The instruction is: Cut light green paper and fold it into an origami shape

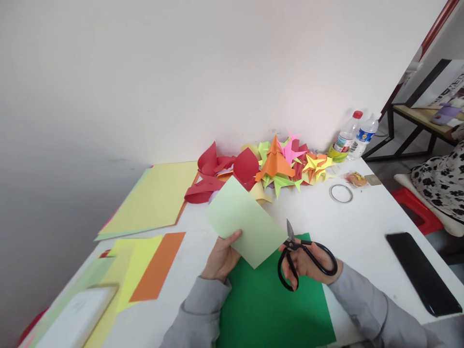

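Observation:
A pale green sheet of paper is held up by my left hand, thumb on its face and fingers behind it. My right hand has black-handled scissors, their handles around the fingers and the pointed tip up. The scissors are close to the right corner of the paper; whether they touch it I cannot tell. Beneath both hands a dark green sheet lies flat on the white table.
Folded paper shapes are heaped against the wall. Coloured sheets and paper strips lie at left, with a white box-like object. At right are a tape roll, a black phone-like slab and two bottles. A person sits beyond.

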`<state>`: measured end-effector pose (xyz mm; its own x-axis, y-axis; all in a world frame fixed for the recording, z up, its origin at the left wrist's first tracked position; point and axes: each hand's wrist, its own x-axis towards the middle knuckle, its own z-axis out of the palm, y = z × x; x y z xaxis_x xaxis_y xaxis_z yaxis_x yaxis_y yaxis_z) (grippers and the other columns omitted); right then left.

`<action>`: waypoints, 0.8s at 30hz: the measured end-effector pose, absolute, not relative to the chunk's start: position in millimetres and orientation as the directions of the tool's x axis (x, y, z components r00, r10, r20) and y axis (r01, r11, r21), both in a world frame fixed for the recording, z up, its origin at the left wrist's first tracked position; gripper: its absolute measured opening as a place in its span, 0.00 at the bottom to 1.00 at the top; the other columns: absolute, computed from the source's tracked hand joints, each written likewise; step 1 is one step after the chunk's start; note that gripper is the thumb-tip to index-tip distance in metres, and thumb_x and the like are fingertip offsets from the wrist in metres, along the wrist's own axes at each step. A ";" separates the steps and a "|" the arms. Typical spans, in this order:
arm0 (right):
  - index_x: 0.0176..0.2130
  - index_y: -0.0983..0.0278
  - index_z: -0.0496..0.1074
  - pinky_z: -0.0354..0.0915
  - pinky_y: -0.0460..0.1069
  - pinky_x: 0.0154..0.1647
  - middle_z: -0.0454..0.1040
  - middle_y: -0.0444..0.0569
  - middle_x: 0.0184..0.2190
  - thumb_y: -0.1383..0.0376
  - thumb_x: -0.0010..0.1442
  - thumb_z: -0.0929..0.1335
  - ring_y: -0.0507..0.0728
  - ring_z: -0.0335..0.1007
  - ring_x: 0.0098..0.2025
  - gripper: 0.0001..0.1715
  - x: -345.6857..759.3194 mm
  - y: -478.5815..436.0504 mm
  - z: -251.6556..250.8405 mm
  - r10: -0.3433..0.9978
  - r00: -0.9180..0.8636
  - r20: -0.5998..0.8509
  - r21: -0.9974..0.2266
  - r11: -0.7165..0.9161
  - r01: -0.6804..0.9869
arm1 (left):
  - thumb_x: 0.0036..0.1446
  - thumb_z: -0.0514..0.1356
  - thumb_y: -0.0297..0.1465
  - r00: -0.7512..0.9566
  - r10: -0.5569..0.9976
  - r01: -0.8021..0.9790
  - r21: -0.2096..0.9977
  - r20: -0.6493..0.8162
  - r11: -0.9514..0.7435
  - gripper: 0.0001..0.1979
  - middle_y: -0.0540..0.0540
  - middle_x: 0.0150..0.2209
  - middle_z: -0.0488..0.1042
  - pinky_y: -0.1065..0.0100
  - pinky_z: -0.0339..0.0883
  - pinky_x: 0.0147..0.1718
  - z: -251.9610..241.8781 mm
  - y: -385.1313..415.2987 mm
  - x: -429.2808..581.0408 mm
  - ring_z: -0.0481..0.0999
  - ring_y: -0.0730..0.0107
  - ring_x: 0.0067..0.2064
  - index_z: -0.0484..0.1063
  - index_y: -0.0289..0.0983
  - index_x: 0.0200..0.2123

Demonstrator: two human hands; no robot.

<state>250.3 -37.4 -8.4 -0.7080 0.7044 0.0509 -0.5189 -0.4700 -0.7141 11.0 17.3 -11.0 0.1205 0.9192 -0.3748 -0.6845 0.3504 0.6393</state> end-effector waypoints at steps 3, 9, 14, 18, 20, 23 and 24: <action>0.52 0.67 0.61 0.62 0.49 0.26 0.72 0.54 0.33 0.39 0.55 0.60 0.53 0.68 0.25 0.40 249.9 -38.5 -9.4 0.730 -0.676 0.107 -0.762 -0.377 -0.527 | 0.49 0.63 0.20 0.128 0.905 -0.671 0.636 -0.406 0.380 0.32 0.43 0.45 0.78 0.57 0.66 0.54 -12.3 17.2 11.6 0.75 0.57 0.49 0.62 0.41 0.58; 0.51 0.66 0.61 0.60 0.48 0.25 0.70 0.50 0.30 0.38 0.56 0.58 0.52 0.65 0.23 0.39 246.4 -37.8 -11.6 0.770 -0.619 0.154 -0.764 -0.305 -0.569 | 0.46 0.65 0.19 0.000 0.917 -0.651 0.696 -0.398 0.303 0.32 0.44 0.44 0.78 0.60 0.69 0.52 -8.6 18.4 14.2 0.77 0.59 0.45 0.65 0.39 0.56; 0.51 0.65 0.61 0.61 0.48 0.24 0.70 0.49 0.29 0.36 0.54 0.58 0.52 0.65 0.23 0.42 245.7 -35.9 -10.3 0.762 -0.627 0.161 -0.756 -0.313 -0.575 | 0.46 0.64 0.18 -0.020 0.909 -0.640 0.704 -0.415 0.307 0.30 0.44 0.44 0.78 0.60 0.70 0.50 -8.0 18.2 15.2 0.78 0.60 0.44 0.67 0.38 0.54; 0.53 0.64 0.60 0.60 0.47 0.24 0.70 0.48 0.28 0.34 0.53 0.57 0.52 0.65 0.23 0.44 246.3 -35.9 -8.6 0.778 -0.612 0.143 -0.769 -0.301 -0.563 | 0.46 0.64 0.18 -0.015 0.911 -0.643 0.702 -0.412 0.307 0.30 0.44 0.44 0.78 0.60 0.70 0.50 -10.2 18.4 14.8 0.78 0.60 0.44 0.67 0.38 0.54; 0.53 0.63 0.60 0.61 0.47 0.24 0.70 0.48 0.28 0.34 0.52 0.57 0.52 0.65 0.23 0.45 246.4 -36.2 -8.0 0.785 -0.606 0.129 -0.781 -0.297 -0.550 | 0.46 0.64 0.18 -0.007 0.912 -0.643 0.701 -0.410 0.310 0.31 0.43 0.43 0.78 0.59 0.70 0.50 -11.0 18.6 14.8 0.78 0.59 0.45 0.66 0.38 0.54; 0.52 0.64 0.60 0.61 0.48 0.24 0.70 0.48 0.28 0.34 0.52 0.57 0.52 0.64 0.23 0.44 246.0 -36.7 -7.1 0.791 -0.599 0.124 -0.790 -0.286 -0.542 | 0.46 0.64 0.18 -0.001 0.912 -0.641 0.700 -0.411 0.315 0.32 0.43 0.43 0.79 0.59 0.70 0.50 -10.9 18.8 15.0 0.78 0.58 0.44 0.65 0.38 0.55; 0.51 0.64 0.60 0.61 0.48 0.23 0.70 0.48 0.29 0.34 0.53 0.57 0.52 0.64 0.22 0.43 245.8 -36.8 -6.8 0.794 -0.594 0.133 -0.789 -0.277 -0.548 | 0.46 0.64 0.18 -0.001 0.911 -0.643 0.698 -0.413 0.316 0.32 0.44 0.42 0.79 0.59 0.70 0.50 -10.7 18.9 15.2 0.78 0.59 0.44 0.65 0.39 0.55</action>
